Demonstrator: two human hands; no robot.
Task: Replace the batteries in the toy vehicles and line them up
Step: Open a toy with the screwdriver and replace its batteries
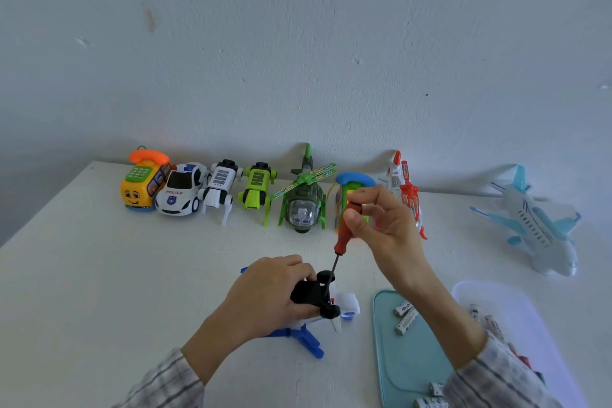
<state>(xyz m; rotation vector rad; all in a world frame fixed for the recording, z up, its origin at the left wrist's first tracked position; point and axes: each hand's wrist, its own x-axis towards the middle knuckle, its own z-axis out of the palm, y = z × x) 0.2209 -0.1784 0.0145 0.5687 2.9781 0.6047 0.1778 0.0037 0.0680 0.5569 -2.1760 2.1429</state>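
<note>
Red-handled screwdriver (342,232) pinched upright in my right hand (384,225), tip at the battery-cover screw, while my left hand (268,295) grips the upturned plane (331,308) steady.

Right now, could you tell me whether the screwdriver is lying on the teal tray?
No, the right hand holds the screwdriver upright over the toy, while the teal tray holds only batteries.

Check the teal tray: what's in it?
The teal tray holds two white batteries near its far end and more batteries at its near edge. The right forearm's sleeve covers part of it.
</note>
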